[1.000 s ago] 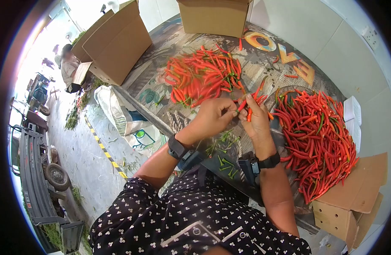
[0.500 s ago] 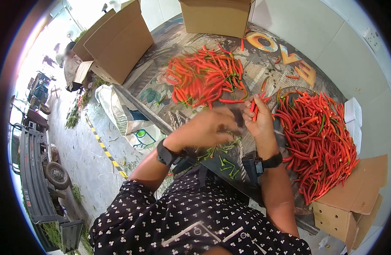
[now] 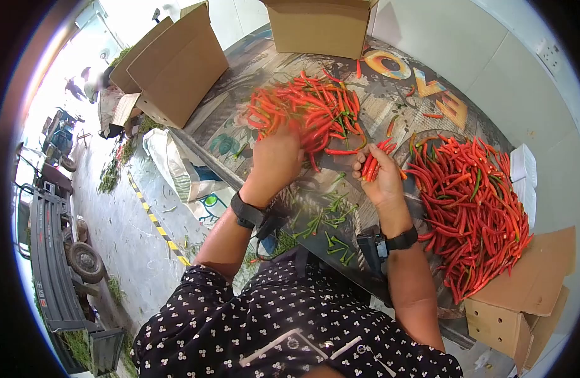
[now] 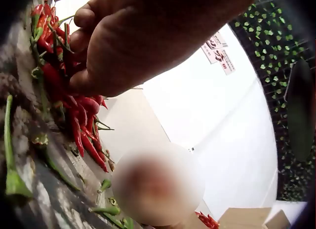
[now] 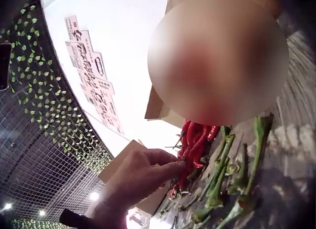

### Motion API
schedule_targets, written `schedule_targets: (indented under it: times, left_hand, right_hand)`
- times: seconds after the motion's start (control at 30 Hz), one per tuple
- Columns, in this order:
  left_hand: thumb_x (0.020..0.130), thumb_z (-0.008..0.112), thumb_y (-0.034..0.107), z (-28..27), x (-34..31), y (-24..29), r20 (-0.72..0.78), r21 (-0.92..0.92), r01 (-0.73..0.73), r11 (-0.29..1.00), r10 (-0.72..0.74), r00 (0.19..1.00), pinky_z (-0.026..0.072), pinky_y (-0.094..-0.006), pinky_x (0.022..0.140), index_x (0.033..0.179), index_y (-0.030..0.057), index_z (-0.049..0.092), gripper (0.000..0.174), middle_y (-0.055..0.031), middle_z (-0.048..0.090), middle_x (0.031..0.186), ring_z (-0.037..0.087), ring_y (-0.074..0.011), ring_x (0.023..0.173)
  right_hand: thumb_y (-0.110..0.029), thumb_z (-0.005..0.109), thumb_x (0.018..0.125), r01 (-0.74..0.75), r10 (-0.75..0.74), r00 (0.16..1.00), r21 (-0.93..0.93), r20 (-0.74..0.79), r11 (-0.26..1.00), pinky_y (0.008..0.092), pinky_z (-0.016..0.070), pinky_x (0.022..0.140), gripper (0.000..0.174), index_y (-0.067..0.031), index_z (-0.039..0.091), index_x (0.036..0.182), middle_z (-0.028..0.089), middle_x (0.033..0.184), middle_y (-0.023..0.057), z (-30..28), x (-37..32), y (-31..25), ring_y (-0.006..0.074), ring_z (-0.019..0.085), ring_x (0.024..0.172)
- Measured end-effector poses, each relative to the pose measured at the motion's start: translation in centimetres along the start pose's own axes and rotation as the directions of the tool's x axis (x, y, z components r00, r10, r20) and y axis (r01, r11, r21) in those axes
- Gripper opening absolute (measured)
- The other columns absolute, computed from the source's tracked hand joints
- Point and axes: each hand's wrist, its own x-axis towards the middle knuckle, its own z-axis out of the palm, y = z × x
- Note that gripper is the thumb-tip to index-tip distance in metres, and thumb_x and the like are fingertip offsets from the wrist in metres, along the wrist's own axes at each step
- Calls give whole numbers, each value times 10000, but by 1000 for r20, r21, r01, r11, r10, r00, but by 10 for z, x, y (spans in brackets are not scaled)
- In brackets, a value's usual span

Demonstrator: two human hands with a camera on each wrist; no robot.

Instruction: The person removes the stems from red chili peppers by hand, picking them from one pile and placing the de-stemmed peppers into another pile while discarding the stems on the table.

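One loose pile of red chillies lies ahead on patterned worktop, one bigger heap at your right. Your left hand is at loose pile, touching it; overhead blur there, so cannot tell whether it grips any. Your right hand grasps small chilli bunch, curled round it, near bigger heap. Green stems lie nearer you than loose pile.

Red chillies, green stems, black shirt with small white motifs, brown box, yellow-and-black striped floor tape
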Motion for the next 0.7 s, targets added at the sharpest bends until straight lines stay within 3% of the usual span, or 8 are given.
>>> schedule_targets:
  times: [0.17,0.33,0.47,0.53,0.63,0.7]
  left_hand:
    - [701,600,156,3,-4,-2,2,-42,20,999,-20,1000,468,-426,593,681,30,567,132,-150,567,748,588,-329,682]
    - [694,567,138,-13,-17,3,-1,-399,51,916,-56,998,442,-389,576,704,1,564,137,-168,570,696,570,-324,642]
    - [710,570,127,-17,-22,13,17,-497,77,864,-79,997,432,-371,571,725,-7,560,136,-157,561,686,561,-302,624]
    - [729,562,110,-14,-21,20,43,-627,-23,779,63,997,422,-351,561,738,-11,548,123,-149,547,664,545,-273,603]
    - [741,560,98,-10,-20,27,89,-665,-25,746,113,990,416,-338,553,745,-14,540,113,-138,539,648,530,-243,584]
    - [747,559,94,-7,-20,30,89,-662,-22,749,109,990,416,-331,550,751,-14,545,109,-135,540,645,528,-229,578]
  right_hand:
    - [-174,542,867,-24,23,998,-23,-66,999,290,384,480,137,-63,523,788,523,664,50,11,-4,-1,172,517,567]
    - [-176,542,881,-46,45,999,-104,-4,994,221,327,422,121,-69,513,830,486,651,15,10,-5,3,97,439,474]
    - [-145,568,865,-59,58,998,-200,-9,978,201,307,402,93,-58,537,868,479,644,9,18,-8,4,71,407,445]
    - [-135,578,859,-80,84,996,-215,12,973,197,306,395,95,-51,545,887,479,640,8,22,-10,4,66,402,439]
    - [-138,608,833,-51,48,999,-194,-21,980,202,271,406,96,-61,567,875,455,608,-21,25,-11,5,61,380,451]
    - [-128,590,851,6,-6,1000,-174,3,985,184,310,379,111,-36,559,903,527,658,22,25,-11,5,50,396,435]
